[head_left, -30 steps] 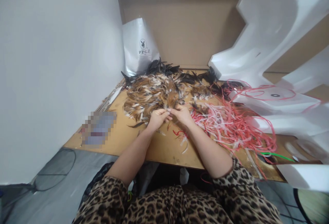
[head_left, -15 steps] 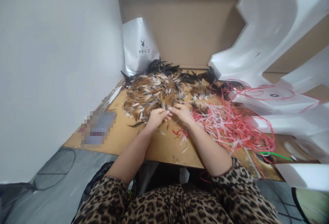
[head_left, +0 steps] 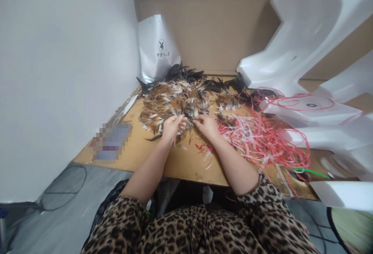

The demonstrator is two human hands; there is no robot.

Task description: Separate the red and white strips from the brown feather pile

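Observation:
A loose heap of brown, white and black feathers (head_left: 163, 98) lies on the wooden table. At the near edge of the heap, my left hand (head_left: 172, 128) is closed in a pinch, thumb against fingers, seemingly on a brown feather (head_left: 178, 105) that blends into the pile behind it. My right hand (head_left: 207, 126) is a short gap to the right, its thumb and fingertips pressed together by the dark feathers. Whatever sits in that pinch is too small to name.
Tangled pink and white ribbon strips (head_left: 256, 137) spread to the right, beside white moulded pieces (head_left: 309, 110). A silver bag (head_left: 159, 48) stands at the back left. A blurred-out flat item (head_left: 112, 143) lies on the table's (head_left: 186, 164) left side. Cardboard (head_left: 210, 25) walls the back.
My hands were together at the feathers' near edge and are now apart. The left has shifted slightly left, and the right has drawn away from it. The view has tilted slightly downward.

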